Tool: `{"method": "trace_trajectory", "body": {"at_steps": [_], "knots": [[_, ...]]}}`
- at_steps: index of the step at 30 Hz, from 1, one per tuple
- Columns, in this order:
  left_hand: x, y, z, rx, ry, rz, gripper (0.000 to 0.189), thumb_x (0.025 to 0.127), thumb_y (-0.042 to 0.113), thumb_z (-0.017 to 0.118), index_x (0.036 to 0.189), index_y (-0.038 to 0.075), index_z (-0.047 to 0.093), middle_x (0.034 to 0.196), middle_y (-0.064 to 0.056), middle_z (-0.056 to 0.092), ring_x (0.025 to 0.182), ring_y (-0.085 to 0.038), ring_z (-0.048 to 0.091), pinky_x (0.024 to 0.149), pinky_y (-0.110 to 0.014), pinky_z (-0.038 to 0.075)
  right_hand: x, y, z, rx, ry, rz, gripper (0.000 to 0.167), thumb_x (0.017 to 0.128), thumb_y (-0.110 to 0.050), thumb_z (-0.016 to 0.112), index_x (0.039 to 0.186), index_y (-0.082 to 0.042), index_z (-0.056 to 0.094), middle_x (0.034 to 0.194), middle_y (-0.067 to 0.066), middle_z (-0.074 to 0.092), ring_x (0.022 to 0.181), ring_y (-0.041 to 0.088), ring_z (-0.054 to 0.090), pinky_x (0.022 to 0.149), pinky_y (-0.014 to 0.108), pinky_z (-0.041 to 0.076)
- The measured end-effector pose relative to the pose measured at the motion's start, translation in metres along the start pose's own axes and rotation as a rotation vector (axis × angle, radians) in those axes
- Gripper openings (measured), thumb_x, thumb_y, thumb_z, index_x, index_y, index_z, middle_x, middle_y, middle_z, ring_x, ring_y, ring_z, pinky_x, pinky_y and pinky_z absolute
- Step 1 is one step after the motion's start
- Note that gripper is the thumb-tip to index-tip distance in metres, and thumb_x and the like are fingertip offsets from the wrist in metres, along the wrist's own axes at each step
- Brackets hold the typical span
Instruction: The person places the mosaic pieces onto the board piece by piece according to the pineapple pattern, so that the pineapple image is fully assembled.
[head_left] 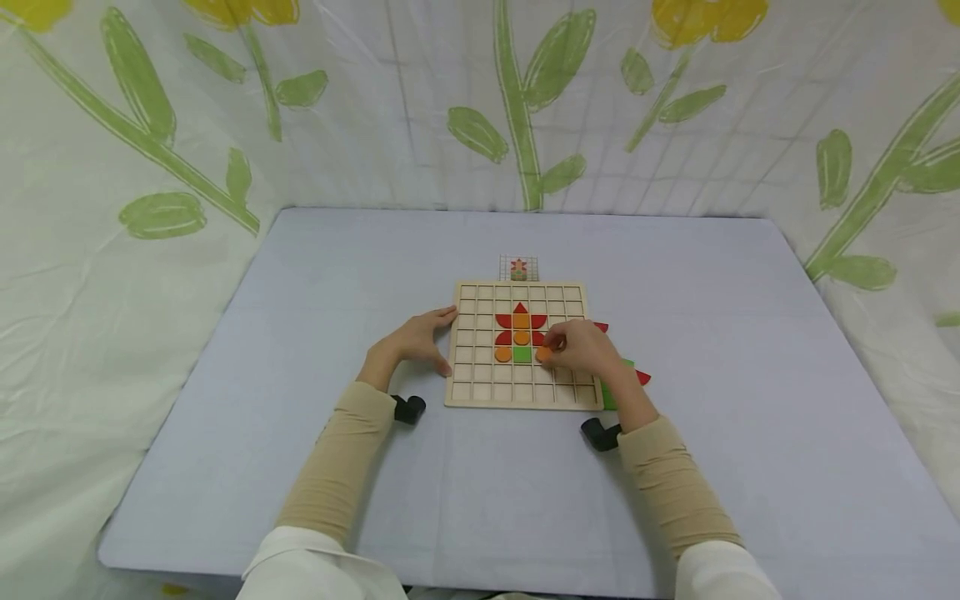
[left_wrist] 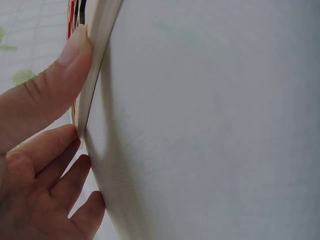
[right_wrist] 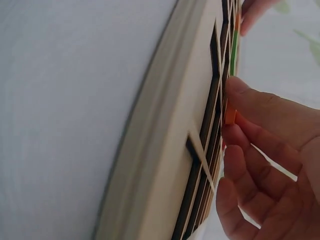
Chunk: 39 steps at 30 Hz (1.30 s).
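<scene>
A wooden grid board [head_left: 472,392] lies on the table, with a figure of red, orange and green pieces in its middle cells. My left hand [head_left: 415,337] touches the board's left edge with spread thumb and fingertips; the left wrist view shows the thumb [left_wrist: 70,60] against the side of the frame. My right hand [head_left: 583,346] pinches an orange disc [head_left: 542,355] between thumb and fingers, at a cell right of the green square [head_left: 522,354]. Another orange disc [head_left: 503,354] sits left of that square. In the right wrist view the held disc [right_wrist: 230,117] shows edge-on.
A small pattern card [head_left: 519,267] lies behind the board. Right of the board, partly behind my right hand and forearm, are red pieces [head_left: 643,378] and green pieces [head_left: 609,397]. A pale cloth covers the table [head_left: 360,267]; a flower-printed curtain [head_left: 420,67] hangs behind.
</scene>
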<state>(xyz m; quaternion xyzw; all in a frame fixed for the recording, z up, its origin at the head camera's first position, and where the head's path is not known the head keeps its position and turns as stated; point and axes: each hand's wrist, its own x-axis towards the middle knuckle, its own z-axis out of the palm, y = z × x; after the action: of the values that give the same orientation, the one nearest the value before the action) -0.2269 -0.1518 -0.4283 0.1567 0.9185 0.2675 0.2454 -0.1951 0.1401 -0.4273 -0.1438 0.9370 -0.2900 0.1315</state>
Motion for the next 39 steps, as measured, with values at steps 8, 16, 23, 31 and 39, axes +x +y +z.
{"method": "trace_trajectory", "body": {"at_steps": [8,16,23,31,39], "knots": [[0.0,0.0,0.0,0.017,0.001,0.011,0.103,0.069,0.013,0.086,0.152,0.003,0.027,0.161,-0.007,0.018,0.147,-0.031,0.014,0.118,-0.047,0.017,0.0,-0.004,0.001,-0.005,-0.016,0.016,0.025,0.083,-0.018,0.076,0.104,-0.004,0.073,0.1,0.008,0.071,0.092,0.024,0.062,0.081,0.04,0.052],[0.001,-0.001,0.001,0.011,0.004,0.007,0.104,0.068,0.013,0.087,0.152,0.003,0.027,0.161,-0.006,0.018,0.147,-0.031,0.014,0.118,-0.047,0.018,0.001,-0.005,0.002,-0.016,-0.018,0.006,0.022,0.087,-0.016,0.073,0.104,-0.003,0.074,0.102,0.01,0.071,0.093,0.025,0.061,0.081,0.04,0.052],[0.002,-0.002,0.0,0.005,0.003,0.011,0.104,0.069,0.012,0.087,0.153,0.003,0.027,0.161,-0.006,0.018,0.147,-0.03,0.014,0.118,-0.046,0.018,-0.003,-0.001,-0.005,0.024,-0.001,0.009,0.023,0.091,-0.019,0.068,0.107,-0.003,0.073,0.102,0.01,0.07,0.091,0.025,0.061,0.078,0.04,0.052],[0.001,0.0,0.0,0.023,-0.001,0.029,0.103,0.069,0.013,0.086,0.152,0.001,0.026,0.161,-0.009,0.018,0.147,-0.031,0.014,0.118,-0.047,0.017,-0.021,0.029,-0.036,0.072,0.047,0.088,0.03,0.096,-0.018,0.059,0.118,0.0,0.067,0.113,0.018,0.066,0.105,0.034,0.059,0.09,0.049,0.049],[0.002,-0.002,0.001,0.032,-0.01,0.023,0.103,0.071,0.014,0.084,0.153,0.002,0.024,0.161,-0.008,0.017,0.147,-0.031,0.013,0.118,-0.047,0.017,-0.051,0.059,-0.052,0.047,-0.015,0.125,0.028,0.09,-0.009,0.062,0.115,0.003,0.066,0.107,0.02,0.066,0.098,0.034,0.06,0.079,0.044,0.052]]}}
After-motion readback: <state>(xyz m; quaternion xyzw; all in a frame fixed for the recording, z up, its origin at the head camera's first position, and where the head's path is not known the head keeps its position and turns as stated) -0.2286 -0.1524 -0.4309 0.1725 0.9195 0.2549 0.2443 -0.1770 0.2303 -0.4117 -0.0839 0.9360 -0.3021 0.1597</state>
